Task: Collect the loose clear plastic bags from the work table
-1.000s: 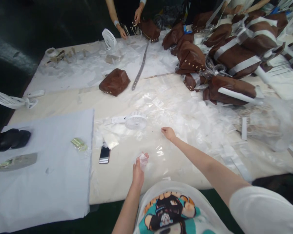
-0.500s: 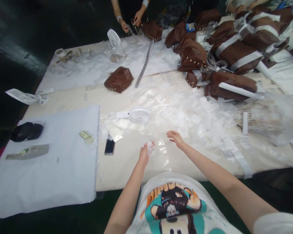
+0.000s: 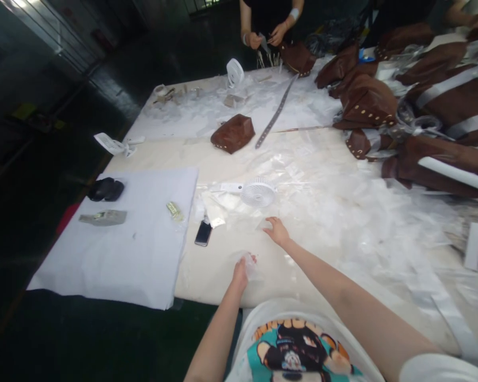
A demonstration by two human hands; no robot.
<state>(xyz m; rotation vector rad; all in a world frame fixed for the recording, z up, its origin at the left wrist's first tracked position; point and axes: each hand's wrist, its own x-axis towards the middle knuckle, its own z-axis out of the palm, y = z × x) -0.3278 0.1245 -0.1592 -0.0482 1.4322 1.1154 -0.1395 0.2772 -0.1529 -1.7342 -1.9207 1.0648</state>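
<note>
Crumpled clear plastic (image 3: 254,269) is in my left hand (image 3: 242,271), low over the table near its front edge. My right hand (image 3: 277,231) is farther forward and to the right, its fingers curved around a small piece of clear film (image 3: 263,225). Just beyond it lies a white fan (image 3: 258,192) with its handle pointing left. A phone (image 3: 203,233) rests on the table left of my hands, beside some white packets (image 3: 215,210). Loose clear plastic bags (image 3: 342,212) spread over the table to the right.
Brown leather bags (image 3: 366,101) are heaped at the back right; one brown bag (image 3: 233,133) sits apart beside a studded strap (image 3: 277,112). A person's hands (image 3: 278,34) work across the table. A white sheet (image 3: 143,265) at left bears a black object (image 3: 105,189).
The view has turned left, so the table appears shifted right. My right hand has moved left toward the fan and now has film at its fingers. My left hand still has the plastic.
</note>
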